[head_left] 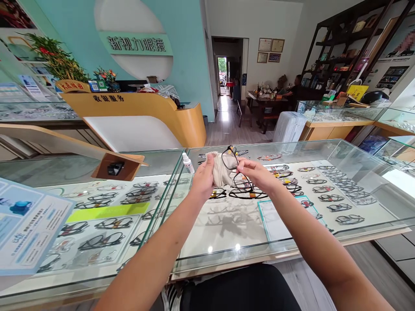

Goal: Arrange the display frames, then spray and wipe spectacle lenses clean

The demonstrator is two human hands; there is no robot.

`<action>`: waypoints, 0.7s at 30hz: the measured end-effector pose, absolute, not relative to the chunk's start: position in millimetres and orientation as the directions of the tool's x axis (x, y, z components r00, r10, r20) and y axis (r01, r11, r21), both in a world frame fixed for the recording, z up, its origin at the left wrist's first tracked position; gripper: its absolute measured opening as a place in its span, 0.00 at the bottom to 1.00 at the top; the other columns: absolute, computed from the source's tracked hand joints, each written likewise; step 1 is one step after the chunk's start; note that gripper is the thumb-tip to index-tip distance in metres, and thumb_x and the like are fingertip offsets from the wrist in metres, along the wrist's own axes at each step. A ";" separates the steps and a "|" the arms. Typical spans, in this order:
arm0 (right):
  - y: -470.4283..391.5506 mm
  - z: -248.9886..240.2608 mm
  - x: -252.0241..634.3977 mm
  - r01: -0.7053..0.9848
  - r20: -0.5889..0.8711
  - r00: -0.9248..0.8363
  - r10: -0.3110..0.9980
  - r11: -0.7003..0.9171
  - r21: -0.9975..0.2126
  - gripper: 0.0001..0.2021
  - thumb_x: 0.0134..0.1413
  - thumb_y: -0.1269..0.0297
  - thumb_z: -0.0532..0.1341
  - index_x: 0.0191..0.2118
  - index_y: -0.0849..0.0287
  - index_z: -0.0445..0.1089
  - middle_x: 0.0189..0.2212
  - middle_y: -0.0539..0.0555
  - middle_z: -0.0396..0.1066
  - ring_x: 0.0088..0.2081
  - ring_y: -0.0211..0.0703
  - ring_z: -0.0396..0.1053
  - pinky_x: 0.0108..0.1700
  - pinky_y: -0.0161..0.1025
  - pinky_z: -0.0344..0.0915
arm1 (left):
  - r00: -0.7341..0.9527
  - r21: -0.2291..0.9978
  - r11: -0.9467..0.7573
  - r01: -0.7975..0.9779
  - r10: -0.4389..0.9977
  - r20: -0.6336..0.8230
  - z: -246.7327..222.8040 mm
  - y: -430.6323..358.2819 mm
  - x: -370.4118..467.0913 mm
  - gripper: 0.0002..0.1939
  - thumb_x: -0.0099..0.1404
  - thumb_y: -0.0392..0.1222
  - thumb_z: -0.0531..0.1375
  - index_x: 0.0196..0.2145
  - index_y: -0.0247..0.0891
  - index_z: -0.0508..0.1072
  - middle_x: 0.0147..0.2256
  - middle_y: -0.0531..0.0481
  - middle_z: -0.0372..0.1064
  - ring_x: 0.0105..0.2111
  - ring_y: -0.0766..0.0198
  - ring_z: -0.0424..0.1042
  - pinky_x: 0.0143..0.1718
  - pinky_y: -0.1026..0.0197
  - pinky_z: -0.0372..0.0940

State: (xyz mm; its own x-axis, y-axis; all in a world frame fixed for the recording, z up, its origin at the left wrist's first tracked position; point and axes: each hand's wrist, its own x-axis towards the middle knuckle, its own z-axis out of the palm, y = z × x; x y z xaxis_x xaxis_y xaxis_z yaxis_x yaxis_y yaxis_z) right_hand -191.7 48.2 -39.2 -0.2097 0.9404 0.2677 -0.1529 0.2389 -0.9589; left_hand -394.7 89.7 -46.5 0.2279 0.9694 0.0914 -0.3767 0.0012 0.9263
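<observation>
Above the glass display counter, my left hand (204, 176) grips a crumpled beige cloth (220, 170), thumb on top. My right hand (256, 172) pinches a pair of dark-framed eyeglasses (244, 183), which hang tilted with one lens above the other. The cloth lies against or just behind the eyeglasses; whether it touches a lens I cannot tell. Just left of my left hand, a small white spray bottle (187, 163) stands on the counter. Rows of eyeglass frames (249, 195) lie beneath the glass below my hands.
The glass display counter (223, 255) spans the front. On the left are a wooden stand (118, 166) and a blue-and-white printed sign (29, 229). Farther back stand a yellow cashier desk (191, 125), a plastic-covered box (289, 126) and a table (266, 98) with a seated person.
</observation>
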 end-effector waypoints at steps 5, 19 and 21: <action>51.0 -48.4 -200.1 -0.107 0.169 -0.291 0.942 0.143 -0.984 0.26 0.51 0.37 0.80 0.31 0.56 0.77 0.36 0.50 0.73 0.42 0.45 0.66 0.51 0.42 0.60 | 0.213 0.916 -0.009 -0.400 0.972 0.103 -51.9 92.7 -393.6 0.44 0.53 0.84 0.72 0.42 0.37 0.82 0.36 0.41 0.85 0.44 0.46 0.87 0.40 0.54 0.80; 49.6 -48.0 -204.7 -0.321 0.121 -0.218 0.969 0.046 -0.946 0.26 0.44 0.42 0.84 0.30 0.57 0.76 0.30 0.48 0.73 0.31 0.37 0.63 0.36 0.39 0.58 | 0.474 0.895 0.170 -0.411 0.879 0.050 -38.7 87.8 -401.4 0.36 0.47 0.53 0.87 0.48 0.38 0.82 0.37 0.50 0.84 0.33 0.60 0.81 0.35 0.61 0.76; 49.3 -47.8 -205.6 -0.340 0.121 -0.216 0.969 0.042 -0.940 0.26 0.44 0.43 0.85 0.30 0.57 0.76 0.30 0.48 0.73 0.30 0.36 0.63 0.34 0.39 0.58 | 0.453 0.885 0.185 -0.428 0.891 0.033 -39.7 85.9 -398.3 0.36 0.43 0.50 0.88 0.46 0.37 0.82 0.36 0.50 0.84 0.32 0.62 0.80 0.37 0.61 0.76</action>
